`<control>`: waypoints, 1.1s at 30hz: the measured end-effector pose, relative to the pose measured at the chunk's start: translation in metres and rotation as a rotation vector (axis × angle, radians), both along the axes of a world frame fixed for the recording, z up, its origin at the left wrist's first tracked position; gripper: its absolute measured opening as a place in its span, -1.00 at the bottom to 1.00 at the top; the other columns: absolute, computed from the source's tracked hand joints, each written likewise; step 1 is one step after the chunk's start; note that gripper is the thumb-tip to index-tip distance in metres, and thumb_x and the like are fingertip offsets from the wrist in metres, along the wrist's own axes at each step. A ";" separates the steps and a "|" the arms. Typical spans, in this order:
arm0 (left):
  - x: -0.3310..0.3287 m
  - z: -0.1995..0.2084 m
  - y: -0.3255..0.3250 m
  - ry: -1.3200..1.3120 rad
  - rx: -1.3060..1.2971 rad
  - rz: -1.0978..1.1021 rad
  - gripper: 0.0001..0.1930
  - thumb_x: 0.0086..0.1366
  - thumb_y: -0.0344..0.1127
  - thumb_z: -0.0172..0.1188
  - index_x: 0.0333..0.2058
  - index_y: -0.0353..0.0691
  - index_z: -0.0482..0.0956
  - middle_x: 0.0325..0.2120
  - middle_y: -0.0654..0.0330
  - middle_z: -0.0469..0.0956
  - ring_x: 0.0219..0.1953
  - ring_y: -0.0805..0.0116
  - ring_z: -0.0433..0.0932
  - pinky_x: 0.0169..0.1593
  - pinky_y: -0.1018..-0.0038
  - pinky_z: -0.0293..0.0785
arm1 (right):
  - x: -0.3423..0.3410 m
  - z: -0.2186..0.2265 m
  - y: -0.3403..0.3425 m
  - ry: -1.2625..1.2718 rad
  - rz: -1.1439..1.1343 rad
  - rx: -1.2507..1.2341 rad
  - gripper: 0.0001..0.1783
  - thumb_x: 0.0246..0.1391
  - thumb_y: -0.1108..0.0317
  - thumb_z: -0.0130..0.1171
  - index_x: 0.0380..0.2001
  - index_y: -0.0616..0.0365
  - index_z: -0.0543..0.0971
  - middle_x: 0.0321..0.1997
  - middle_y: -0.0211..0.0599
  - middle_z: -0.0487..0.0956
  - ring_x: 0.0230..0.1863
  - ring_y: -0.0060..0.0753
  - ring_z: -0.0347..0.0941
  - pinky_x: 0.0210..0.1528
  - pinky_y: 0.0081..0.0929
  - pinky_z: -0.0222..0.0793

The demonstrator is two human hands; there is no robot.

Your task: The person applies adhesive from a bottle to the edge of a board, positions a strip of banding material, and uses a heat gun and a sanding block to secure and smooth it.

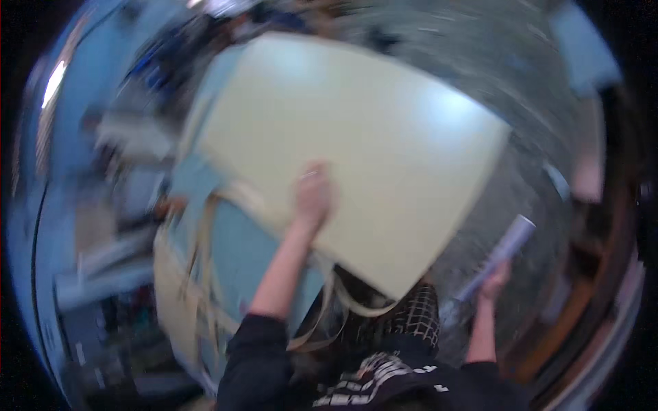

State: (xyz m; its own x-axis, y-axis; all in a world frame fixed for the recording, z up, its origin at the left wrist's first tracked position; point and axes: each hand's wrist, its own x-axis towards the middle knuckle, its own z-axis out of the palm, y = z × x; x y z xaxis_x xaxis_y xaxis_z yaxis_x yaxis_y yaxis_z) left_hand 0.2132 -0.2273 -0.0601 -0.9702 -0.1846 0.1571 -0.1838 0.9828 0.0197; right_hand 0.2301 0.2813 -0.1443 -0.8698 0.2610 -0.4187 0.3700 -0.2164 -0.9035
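Note:
A large cream-coloured sheet or panel (384, 151) with a glossy face fills the middle of the view. My left hand (315, 192) is over this sheet, a little past its near edge. Its fingers look closed, but blur hides whether anything is in them. On the right, my right hand (495, 279) is wrapped round a pale, slim roll (504, 246) that slants up and away beside the panel. Below and left of the panel lies a light blue surface (240, 240), with thin tan strips (205, 240) looping over it.
A stack of cluttered shelving or equipment (103, 301) stands at the left, next to a blue wall (41, 205). Grey floor (521, 151) stretches along the right. Brownish beam-like shapes (582, 288) line the right rim. Motion blurs much of the scene.

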 end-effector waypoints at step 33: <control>0.536 0.035 0.001 0.162 0.551 0.985 -0.41 0.21 -0.04 0.31 0.06 -0.37 0.42 -0.24 -0.06 0.60 -0.22 -0.01 0.60 -0.13 0.18 0.50 | 0.306 0.130 -0.316 0.406 1.823 0.425 -0.60 0.01 0.28 0.10 -0.15 0.37 0.50 -0.23 0.24 0.58 -0.12 0.26 0.53 -0.04 0.00 0.44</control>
State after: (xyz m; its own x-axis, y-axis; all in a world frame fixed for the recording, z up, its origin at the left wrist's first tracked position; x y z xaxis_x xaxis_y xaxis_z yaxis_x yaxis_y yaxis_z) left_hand 0.7489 -0.2260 -0.0255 -0.3405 -0.9375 -0.0711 -0.8266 0.2625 0.4977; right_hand 0.5364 -0.0348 -0.0146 -0.1829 -0.9320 -0.3130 -0.3558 0.3596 -0.8626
